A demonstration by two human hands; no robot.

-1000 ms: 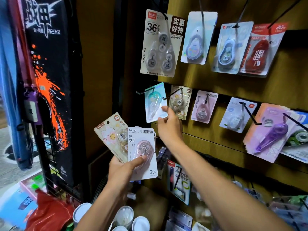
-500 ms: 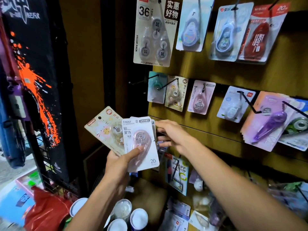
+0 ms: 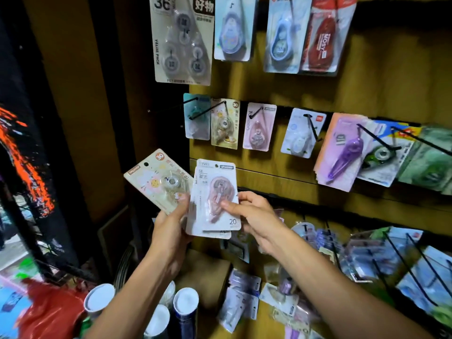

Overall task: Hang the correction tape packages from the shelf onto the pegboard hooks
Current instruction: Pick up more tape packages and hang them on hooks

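Note:
My left hand [image 3: 171, 226] holds a fan of correction tape packages: a cream flower-print pack [image 3: 156, 179] tilted left and a small stack of white packs behind the front one. My right hand [image 3: 254, 214] pinches the front white pack with a pink tape [image 3: 215, 199] at its right edge, thumb on its face. Above, on the wooden pegboard [image 3: 342, 94], a teal pack [image 3: 197, 117], a cream pack [image 3: 225, 126] and a pink pack [image 3: 259, 128] hang on black hooks in the middle row.
More packs hang to the right, among them a purple one [image 3: 342, 152], and along the top row, such as a big value pack [image 3: 182, 40]. Long bare hook ends stick out at the right. White-capped tubes [image 3: 186, 299] stand below my arms. Loose packs lie on the lower shelf [image 3: 244, 304].
My right hand came down from the teal pack on the hook to the packs in my left hand and now grips the front white one. The view shifted lower and closer.

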